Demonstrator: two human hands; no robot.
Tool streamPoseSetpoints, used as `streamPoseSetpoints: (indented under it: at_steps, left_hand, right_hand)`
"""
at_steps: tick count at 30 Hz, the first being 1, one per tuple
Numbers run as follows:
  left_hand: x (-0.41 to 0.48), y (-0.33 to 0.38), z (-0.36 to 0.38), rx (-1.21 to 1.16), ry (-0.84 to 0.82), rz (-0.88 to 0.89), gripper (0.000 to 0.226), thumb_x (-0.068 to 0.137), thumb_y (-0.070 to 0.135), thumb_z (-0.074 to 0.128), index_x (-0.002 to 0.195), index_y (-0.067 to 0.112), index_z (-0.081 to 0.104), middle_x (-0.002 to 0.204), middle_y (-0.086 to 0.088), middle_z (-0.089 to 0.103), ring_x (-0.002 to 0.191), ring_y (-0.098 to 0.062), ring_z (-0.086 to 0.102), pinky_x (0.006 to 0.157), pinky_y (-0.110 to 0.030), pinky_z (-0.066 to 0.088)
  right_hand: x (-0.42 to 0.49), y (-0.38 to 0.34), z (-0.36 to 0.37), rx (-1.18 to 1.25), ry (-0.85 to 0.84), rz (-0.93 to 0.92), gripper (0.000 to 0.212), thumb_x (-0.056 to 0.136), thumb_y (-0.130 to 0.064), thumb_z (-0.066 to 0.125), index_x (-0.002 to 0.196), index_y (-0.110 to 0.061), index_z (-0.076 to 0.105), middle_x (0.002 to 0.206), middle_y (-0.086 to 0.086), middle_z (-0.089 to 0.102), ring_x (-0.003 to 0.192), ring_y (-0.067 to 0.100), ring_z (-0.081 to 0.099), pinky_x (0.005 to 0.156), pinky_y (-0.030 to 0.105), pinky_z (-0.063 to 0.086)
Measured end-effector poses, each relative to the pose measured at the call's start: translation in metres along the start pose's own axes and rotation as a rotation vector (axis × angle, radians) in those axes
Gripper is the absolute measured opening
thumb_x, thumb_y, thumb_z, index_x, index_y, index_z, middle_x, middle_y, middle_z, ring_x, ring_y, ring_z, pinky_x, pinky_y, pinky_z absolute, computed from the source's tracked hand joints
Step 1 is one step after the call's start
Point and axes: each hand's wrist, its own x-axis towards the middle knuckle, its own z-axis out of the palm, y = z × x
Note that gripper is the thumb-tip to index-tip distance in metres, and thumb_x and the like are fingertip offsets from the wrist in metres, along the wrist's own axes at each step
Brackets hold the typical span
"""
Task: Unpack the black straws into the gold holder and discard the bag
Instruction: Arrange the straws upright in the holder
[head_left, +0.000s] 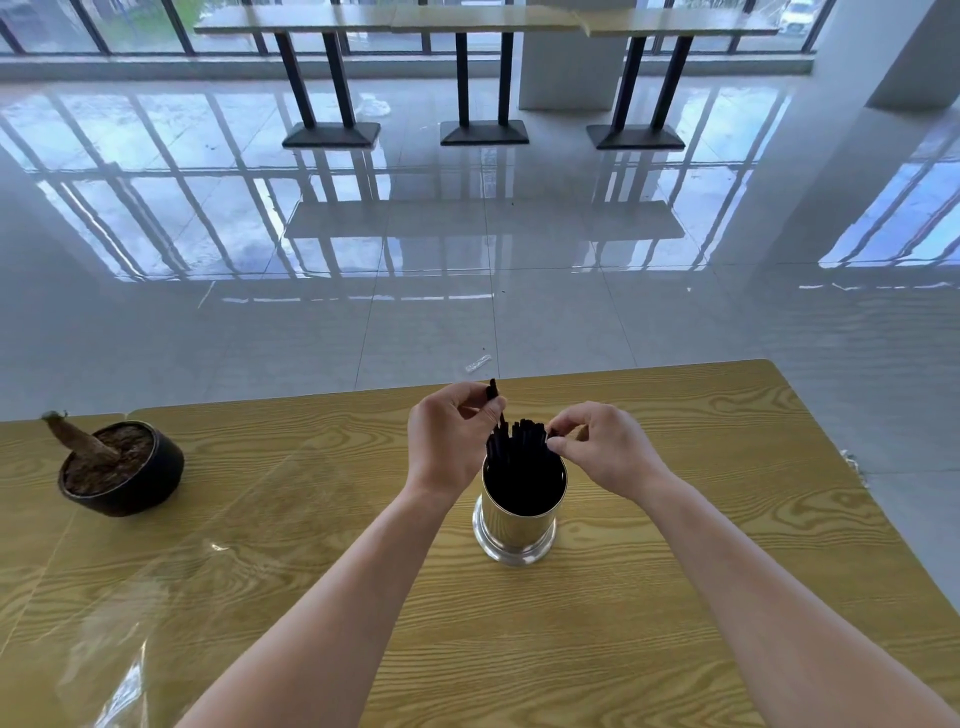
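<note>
I see my two bare forearms reaching out over a yellow wood-grain table (701, 571). Between my hands, near the middle of the table, stands the gold holder (519, 527), an upright metal cylinder with a flared silver-looking base. The black straws (522, 447) stand packed inside it, and their tops rise just above its rim.

My left hand (449, 436) is at the left of the bundle, with its fingers curled. Thumb and forefinger pinch a single straw (492, 389). Its top pokes up above my fingers and its lower part slants down toward the holder.

My right hand (597, 447) is at the right of the bundle, also curled. Its thumb and forefinger are closed on the tips of the straws at that edge.

A clear plastic film (119, 639) lies flat on the near left of the table. I cannot tell whether it is the bag.

On the far left of the table sits a dark round pot (135, 483) of soil with a cut brown stump leaning in it.

Beyond the table is a glossy tiled floor, where a small clear wrapper (478, 364) lies just past the far edge. Far off, long tables (483, 21) on black pedestal legs stand before the windows.
</note>
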Motion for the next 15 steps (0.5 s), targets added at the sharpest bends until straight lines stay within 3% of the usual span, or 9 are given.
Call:
streamPoseSetpoints:
  at_steps: [7, 12, 15]
  left_hand:
    - [-0.005, 0.003, 0.001, -0.004, -0.008, -0.013, 0.004, 0.084, 0.025, 0.08, 0.088, 0.024, 0.078, 0.077, 0.017, 0.074, 0.075, 0.0, 0.069, 0.067, -0.009, 0.05]
    - [-0.005, 0.01, -0.001, 0.005, -0.009, 0.014, 0.005, 0.085, 0.025, 0.079, 0.089, 0.025, 0.077, 0.076, 0.017, 0.073, 0.071, 0.003, 0.066, 0.065, -0.01, 0.049]
    - [-0.004, 0.016, -0.005, -0.032, -0.023, 0.03, 0.009, 0.086, 0.023, 0.079, 0.095, 0.023, 0.078, 0.074, 0.017, 0.071, 0.062, 0.004, 0.062, 0.066, -0.021, 0.053]
  right_hand:
    - [0.001, -0.005, 0.0, -0.125, 0.035, -0.121, 0.009, 0.086, -0.027, 0.078, 0.089, -0.02, 0.075, 0.087, -0.011, 0.069, 0.074, 0.007, 0.06, 0.072, 0.028, 0.05]
    - [0.002, -0.011, -0.004, -0.023, 0.075, -0.06, 0.009, 0.087, -0.029, 0.076, 0.086, -0.021, 0.073, 0.077, -0.013, 0.068, 0.075, 0.004, 0.063, 0.067, 0.024, 0.047]
    - [0.002, -0.019, -0.016, 0.056, 0.109, -0.051, 0.008, 0.085, -0.028, 0.078, 0.085, -0.023, 0.072, 0.077, -0.011, 0.071, 0.074, 0.0, 0.066, 0.066, 0.019, 0.049]
